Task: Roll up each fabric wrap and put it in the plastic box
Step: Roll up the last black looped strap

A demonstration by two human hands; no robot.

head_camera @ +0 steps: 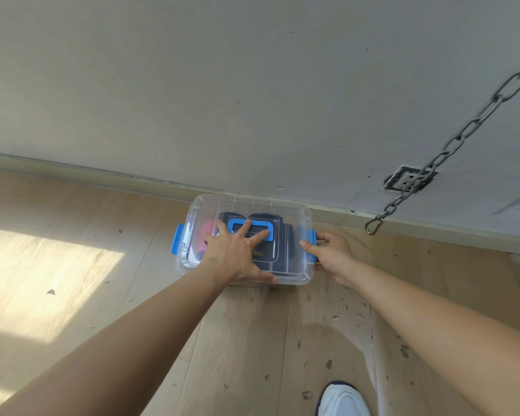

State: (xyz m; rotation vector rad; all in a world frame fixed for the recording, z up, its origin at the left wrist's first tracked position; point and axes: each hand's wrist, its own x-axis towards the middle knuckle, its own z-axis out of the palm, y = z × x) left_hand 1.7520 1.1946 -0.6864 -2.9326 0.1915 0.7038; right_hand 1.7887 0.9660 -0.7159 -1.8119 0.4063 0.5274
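Observation:
A clear plastic box with a lid, a blue handle and blue side latches stands on the wooden floor against the wall. Through the lid I see dark rolled wraps and a red one inside. My left hand lies flat on the lid with fingers spread over the handle. My right hand is at the box's right end, thumb and fingers on the right blue latch. The left latch sticks outward.
A grey metal chain with a hook hangs in from the upper right, ending near the skirting board. A wall socket sits low on the wall. My white shoe is at the bottom edge. Sunlight falls on the floor at left.

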